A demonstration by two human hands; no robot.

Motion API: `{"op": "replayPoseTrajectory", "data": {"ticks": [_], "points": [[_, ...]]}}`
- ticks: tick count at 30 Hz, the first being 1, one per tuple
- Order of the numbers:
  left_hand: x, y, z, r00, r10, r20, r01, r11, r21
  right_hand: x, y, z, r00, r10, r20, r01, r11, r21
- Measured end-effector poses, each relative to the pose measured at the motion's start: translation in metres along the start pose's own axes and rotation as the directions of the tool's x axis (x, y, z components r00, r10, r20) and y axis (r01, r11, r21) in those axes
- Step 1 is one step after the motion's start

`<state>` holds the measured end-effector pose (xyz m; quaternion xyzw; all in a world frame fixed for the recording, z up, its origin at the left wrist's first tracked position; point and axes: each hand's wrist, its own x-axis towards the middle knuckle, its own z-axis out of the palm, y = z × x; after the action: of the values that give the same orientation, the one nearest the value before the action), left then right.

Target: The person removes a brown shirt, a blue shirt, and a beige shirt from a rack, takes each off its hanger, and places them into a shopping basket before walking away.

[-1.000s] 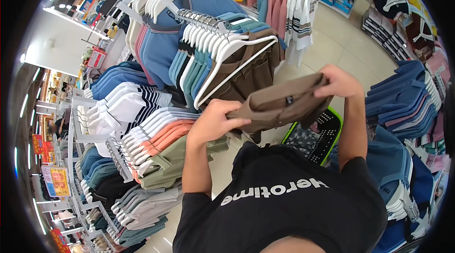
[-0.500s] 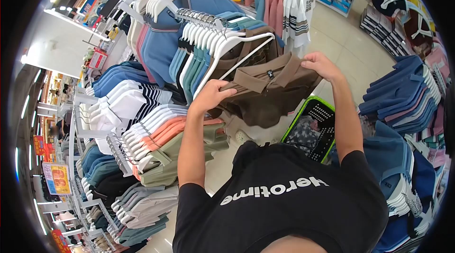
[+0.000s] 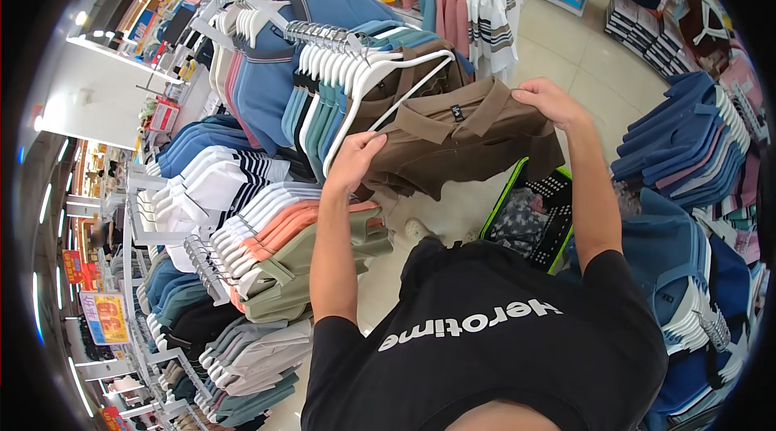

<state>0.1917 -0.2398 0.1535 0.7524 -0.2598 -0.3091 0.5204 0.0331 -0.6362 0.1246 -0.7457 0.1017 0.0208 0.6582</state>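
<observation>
A brown polo shirt (image 3: 465, 144) is stretched between my two hands, its collar up and a small dark label showing at the neck. My left hand (image 3: 356, 158) pinches the shirt at one shoulder, in front of the rack. At the other shoulder my right hand (image 3: 553, 102) grips the cloth between thumb and fingers. Just behind the shirt, a bare white hanger (image 3: 404, 67) hangs at the front end of the rack, beside more brown cloth. Below my right hand stands a black basket with a green rim (image 3: 503, 203), holding grey patterned cloth (image 3: 521, 219).
To the left, racks carry white striped shirts (image 3: 212, 176), orange shirts (image 3: 279, 229) and olive shirts (image 3: 295, 281). Blue garments hang at the right (image 3: 671, 136) and lower right (image 3: 667, 245). Tiled floor (image 3: 558, 43) runs past the far side, near stacked boxes (image 3: 643, 33).
The brown polo shirt has been spread wider and flatter, its right side raised slightly. Both hands keep their hold, and the whole view has shifted a little.
</observation>
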Motion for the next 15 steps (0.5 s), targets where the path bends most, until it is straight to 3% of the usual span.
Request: {"op": "replayPoseTrajectory", "data": {"ticks": [2,3,5,6,7,8,9,11,12,13,15], "points": [[-0.001,0.011,0.021,0.993,-0.094,-0.076,0.062,0.934,-0.351,0.006,0.006,0.013,0.981,0.133,-0.141,-0.109,0.98,0.168],[0.001,0.011,0.027,0.993,-0.096,-0.075,0.064,0.935,-0.35,0.005,-0.003,0.025,0.981,0.135,-0.14,-0.11,0.979,0.17],[0.007,0.012,0.04,0.981,-0.182,-0.069,0.112,0.815,-0.568,0.0,-0.016,0.047,0.951,0.179,-0.252,-0.103,0.952,0.289],[0.009,0.015,0.054,0.986,-0.123,-0.114,0.03,0.796,-0.605,0.008,-0.007,0.055,0.964,0.126,-0.233,-0.064,0.964,0.258],[0.014,0.008,0.069,0.965,-0.125,-0.229,-0.019,0.842,-0.539,0.012,0.004,0.07,0.962,0.068,-0.265,0.007,0.962,0.271],[0.003,0.038,0.093,0.957,-0.106,-0.271,-0.035,0.883,-0.468,0.006,-0.005,0.092,0.968,0.036,-0.249,0.038,0.957,0.288],[0.01,0.02,0.101,0.98,-0.027,-0.195,-0.023,0.968,-0.25,0.0,-0.014,0.115,0.972,0.005,-0.233,0.068,0.95,0.304],[0.0,0.035,0.135,0.983,0.111,-0.146,-0.093,0.988,0.127,-0.007,-0.017,0.143,0.998,0.026,-0.054,-0.002,0.914,0.405],[0.003,0.034,0.152,0.902,0.402,-0.159,-0.372,0.909,0.19,-0.011,-0.022,0.154,0.999,-0.042,0.021,0.03,0.913,0.406],[-0.005,0.031,0.156,0.954,0.286,-0.092,-0.251,0.926,0.281,-0.019,-0.028,0.159,0.999,-0.047,-0.019,0.05,0.963,0.264],[-0.01,0.031,0.151,0.945,0.326,0.02,-0.32,0.911,0.26,-0.024,-0.016,0.154,0.999,-0.049,0.022,0.037,0.928,0.37]]}}
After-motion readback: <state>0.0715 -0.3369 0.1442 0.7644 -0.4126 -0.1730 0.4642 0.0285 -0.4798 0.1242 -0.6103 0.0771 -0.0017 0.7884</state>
